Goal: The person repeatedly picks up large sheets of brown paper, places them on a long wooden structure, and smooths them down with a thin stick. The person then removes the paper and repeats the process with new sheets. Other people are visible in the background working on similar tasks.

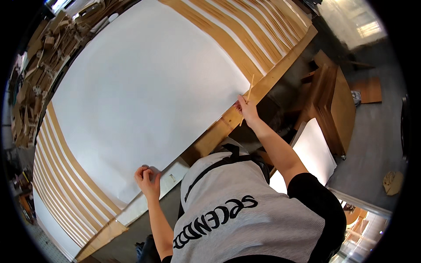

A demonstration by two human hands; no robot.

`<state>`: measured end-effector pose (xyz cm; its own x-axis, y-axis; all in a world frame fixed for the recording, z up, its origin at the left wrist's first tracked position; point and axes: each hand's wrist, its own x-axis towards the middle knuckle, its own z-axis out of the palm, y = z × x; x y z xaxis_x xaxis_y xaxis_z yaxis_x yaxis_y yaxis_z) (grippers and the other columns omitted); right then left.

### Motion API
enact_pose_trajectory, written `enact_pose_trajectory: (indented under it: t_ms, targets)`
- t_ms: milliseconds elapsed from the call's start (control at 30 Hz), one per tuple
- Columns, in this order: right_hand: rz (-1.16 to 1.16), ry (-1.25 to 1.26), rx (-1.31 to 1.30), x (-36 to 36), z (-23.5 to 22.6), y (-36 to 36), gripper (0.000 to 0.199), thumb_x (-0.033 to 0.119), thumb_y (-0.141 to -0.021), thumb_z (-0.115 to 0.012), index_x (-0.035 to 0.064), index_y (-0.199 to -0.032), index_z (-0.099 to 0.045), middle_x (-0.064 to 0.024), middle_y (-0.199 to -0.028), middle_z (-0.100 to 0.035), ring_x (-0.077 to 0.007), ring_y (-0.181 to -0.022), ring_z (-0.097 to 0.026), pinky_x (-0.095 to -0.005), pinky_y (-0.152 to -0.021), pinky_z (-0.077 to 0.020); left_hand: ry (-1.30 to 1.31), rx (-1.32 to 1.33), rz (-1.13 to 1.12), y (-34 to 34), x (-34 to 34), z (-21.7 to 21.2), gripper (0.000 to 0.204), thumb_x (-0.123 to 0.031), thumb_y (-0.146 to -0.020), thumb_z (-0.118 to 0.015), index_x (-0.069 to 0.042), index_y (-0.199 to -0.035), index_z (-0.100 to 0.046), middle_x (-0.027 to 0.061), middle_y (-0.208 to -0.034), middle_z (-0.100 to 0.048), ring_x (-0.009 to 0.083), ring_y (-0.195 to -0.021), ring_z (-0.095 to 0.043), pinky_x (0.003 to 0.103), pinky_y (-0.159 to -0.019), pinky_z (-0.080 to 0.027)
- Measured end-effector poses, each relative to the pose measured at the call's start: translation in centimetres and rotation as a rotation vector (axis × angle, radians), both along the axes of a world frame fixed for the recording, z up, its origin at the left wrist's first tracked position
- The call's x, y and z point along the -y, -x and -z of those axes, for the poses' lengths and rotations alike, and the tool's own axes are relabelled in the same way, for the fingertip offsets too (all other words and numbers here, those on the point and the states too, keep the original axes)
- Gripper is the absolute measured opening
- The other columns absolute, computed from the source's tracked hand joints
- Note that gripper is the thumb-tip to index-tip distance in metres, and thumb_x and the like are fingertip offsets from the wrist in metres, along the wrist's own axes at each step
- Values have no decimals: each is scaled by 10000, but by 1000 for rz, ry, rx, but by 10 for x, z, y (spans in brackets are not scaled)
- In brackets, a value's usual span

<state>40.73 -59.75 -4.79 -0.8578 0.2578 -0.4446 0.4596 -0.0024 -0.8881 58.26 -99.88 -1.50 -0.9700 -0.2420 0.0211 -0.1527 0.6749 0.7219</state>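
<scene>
A large white sheet (131, 87) covers the middle of the work table. My right hand (247, 111) is closed around a thin, pale wooden stick (251, 83) at the sheet's near right edge; the stick pokes out above and below the fingers. Farther left, my left hand (149, 184) rests at the near edge of the sheet. Its fingers are loosely bent and the thumb stands apart, with nothing visible between them. Fanned brown-and-white strips (245, 39) show along the sheet's right side, and similar strips (70, 166) lie along its left side.
The table's wooden edge (280, 63) runs close in front of my body. Stacked brown boards (331, 105) stand at the right, with white sheets (311, 151) beside them. Piled cardboard scraps (48, 57) lie beyond the table's far left side.
</scene>
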Motion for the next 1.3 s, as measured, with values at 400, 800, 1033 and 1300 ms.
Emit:
enact_pose_trajectory:
  t_ms: [400,800,1033,1300]
  targets:
    - [24,-269,-9,12,-34,-4,338,329,-865,-466,39,-700,-525,-11,-504,-499,-89,-452,-469,-234,-445,-368,6,25,45,-1,-1,-1,281,-15,-595,-706,-46,-769,-488,97,-1002,-400,243,-889,-414,335,-760,-369]
    - [-111,-713,-56,7,-56,1,345,327,-818,-510,37,-633,-529,-65,-498,-527,-213,-479,-533,-330,-479,-394,98,20,66,0,1,0,278,-37,-592,-717,-45,-738,-481,107,-989,-413,259,-925,-408,345,-797,-353]
    - [-114,-578,-7,2,-21,3,332,339,-825,-488,40,-704,-567,-56,-524,-556,-184,-497,-549,-313,-490,-407,123,26,76,1,4,2,277,-25,-598,-705,-42,-741,-469,120,-1003,-410,270,-940,-406,345,-801,-353]
    - [-97,-463,107,-1,-21,-1,354,364,-823,-482,47,-677,-542,-48,-538,-548,-176,-504,-537,-308,-502,-407,20,72,64,-7,3,10,280,17,-609,-675,-31,-776,-455,134,-1029,-373,242,-880,-410,322,-730,-372]
